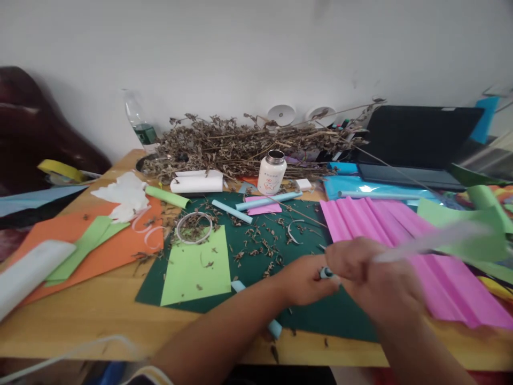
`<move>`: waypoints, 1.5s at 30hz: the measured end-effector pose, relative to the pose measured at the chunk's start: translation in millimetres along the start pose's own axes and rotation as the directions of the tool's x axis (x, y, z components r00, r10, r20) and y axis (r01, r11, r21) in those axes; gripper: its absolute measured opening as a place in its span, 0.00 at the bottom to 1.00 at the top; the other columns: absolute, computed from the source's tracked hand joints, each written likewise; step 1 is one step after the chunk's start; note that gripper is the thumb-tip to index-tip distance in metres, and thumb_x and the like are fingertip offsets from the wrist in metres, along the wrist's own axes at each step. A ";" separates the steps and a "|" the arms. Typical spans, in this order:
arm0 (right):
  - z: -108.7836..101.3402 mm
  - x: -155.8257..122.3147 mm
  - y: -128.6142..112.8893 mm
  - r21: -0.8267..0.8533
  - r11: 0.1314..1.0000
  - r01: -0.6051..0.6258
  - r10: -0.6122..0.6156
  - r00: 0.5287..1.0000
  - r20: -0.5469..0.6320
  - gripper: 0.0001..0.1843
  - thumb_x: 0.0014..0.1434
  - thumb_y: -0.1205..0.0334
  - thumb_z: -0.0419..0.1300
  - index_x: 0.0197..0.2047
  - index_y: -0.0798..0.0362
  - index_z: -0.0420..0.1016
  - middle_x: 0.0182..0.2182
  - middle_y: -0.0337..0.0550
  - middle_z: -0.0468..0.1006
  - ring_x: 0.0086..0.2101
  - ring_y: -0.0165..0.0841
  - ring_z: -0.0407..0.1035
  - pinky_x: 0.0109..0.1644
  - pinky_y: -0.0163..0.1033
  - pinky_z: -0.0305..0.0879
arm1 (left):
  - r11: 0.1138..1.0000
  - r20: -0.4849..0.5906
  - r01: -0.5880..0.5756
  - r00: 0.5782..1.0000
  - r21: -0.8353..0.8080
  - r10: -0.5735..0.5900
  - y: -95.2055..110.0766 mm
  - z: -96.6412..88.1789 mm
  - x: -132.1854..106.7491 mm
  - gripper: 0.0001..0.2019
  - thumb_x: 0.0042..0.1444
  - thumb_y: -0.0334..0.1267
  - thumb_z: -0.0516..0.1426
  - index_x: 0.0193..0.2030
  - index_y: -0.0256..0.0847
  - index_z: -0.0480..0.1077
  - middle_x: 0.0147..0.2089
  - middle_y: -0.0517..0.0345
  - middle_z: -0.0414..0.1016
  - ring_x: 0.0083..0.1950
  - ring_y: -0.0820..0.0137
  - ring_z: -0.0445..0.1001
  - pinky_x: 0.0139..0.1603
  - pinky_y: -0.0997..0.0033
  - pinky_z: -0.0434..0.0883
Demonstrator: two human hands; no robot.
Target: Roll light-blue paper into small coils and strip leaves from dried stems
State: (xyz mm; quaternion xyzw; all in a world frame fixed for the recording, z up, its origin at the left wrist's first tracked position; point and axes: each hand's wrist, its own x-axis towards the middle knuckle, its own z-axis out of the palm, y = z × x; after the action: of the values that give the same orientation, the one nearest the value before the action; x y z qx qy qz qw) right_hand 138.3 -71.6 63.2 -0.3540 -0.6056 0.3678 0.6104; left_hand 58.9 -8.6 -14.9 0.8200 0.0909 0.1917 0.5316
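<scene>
Low over the green cutting mat, my left hand is closed around a small light blue paper roll; only the roll's open end shows. My right hand is closed close beside it, partly smeared by motion. From the right fist a long whitish, see-through thing sticks out to the right, too blurred to name. A thin pointed tip shows by the right fingers. Under my left forearm lies another light blue paper tube, partly hidden.
Dry plant stems lie heaped along the wall behind an uncapped white bottle. Pink crepe paper spreads right, before a black laptop. Green paper, a clear ring and orange paper lie left.
</scene>
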 end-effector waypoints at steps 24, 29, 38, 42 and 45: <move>-4.4 -7.4 3.3 -0.112 0.994 -0.015 0.015 1.000 -0.005 0.14 0.55 0.54 0.47 0.22 0.52 0.57 0.17 0.34 0.51 0.19 0.26 0.49 0.22 0.35 0.45 | 0.998 0.010 -0.041 0.999 -0.040 0.041 0.5 -1.1 0.4 0.07 0.49 0.30 0.49 0.36 0.34 0.64 0.39 0.54 0.68 0.42 0.68 0.65 0.41 0.72 0.63; 1.8 -1.2 2.9 0.033 0.999 0.003 -0.001 0.997 -0.077 0.16 0.54 0.54 0.48 0.20 0.53 0.57 0.16 0.33 0.49 0.17 0.25 0.47 0.21 0.34 0.44 | 0.994 -0.024 -0.105 0.994 -0.040 0.104 -4.4 1.1 0.5 0.05 0.48 0.31 0.50 0.33 0.34 0.63 0.35 0.56 0.66 0.38 0.71 0.64 0.40 0.74 0.63; -12.5 5.5 -5.4 0.167 0.983 -0.080 0.082 0.997 -0.004 0.20 0.54 0.49 0.47 0.17 0.53 0.54 0.13 0.32 0.48 0.15 0.24 0.47 0.19 0.33 0.46 | 0.996 -0.043 -0.083 0.996 -0.041 0.081 -4.5 0.9 -1.4 0.06 0.49 0.35 0.48 0.25 0.36 0.58 0.22 0.64 0.56 0.26 0.78 0.56 0.28 0.80 0.59; -13.9 3.4 -3.3 0.070 0.996 -0.062 0.055 0.993 0.105 0.18 0.55 0.52 0.46 0.19 0.52 0.56 0.14 0.34 0.51 0.18 0.26 0.49 0.21 0.34 0.48 | 0.996 -0.047 -0.067 0.997 -0.058 0.064 -7.1 3.1 0.2 0.03 0.48 0.33 0.49 0.28 0.35 0.61 0.27 0.61 0.63 0.31 0.76 0.61 0.34 0.77 0.62; -13.0 3.5 0.3 0.083 0.991 -0.101 0.089 0.987 0.131 0.16 0.55 0.53 0.47 0.20 0.52 0.57 0.15 0.34 0.52 0.18 0.26 0.50 0.21 0.34 0.48 | 0.997 -0.021 -0.052 0.998 -0.053 0.051 -6.7 3.4 0.6 0.05 0.48 0.32 0.49 0.30 0.34 0.64 0.31 0.58 0.67 0.34 0.74 0.64 0.38 0.75 0.63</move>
State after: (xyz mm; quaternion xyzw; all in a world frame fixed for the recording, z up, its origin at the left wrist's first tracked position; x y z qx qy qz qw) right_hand 151.3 -68.2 64.4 -0.3308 -0.6087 0.4449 0.5676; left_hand 61.2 -8.4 -22.1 0.8056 0.0696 0.2158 0.5473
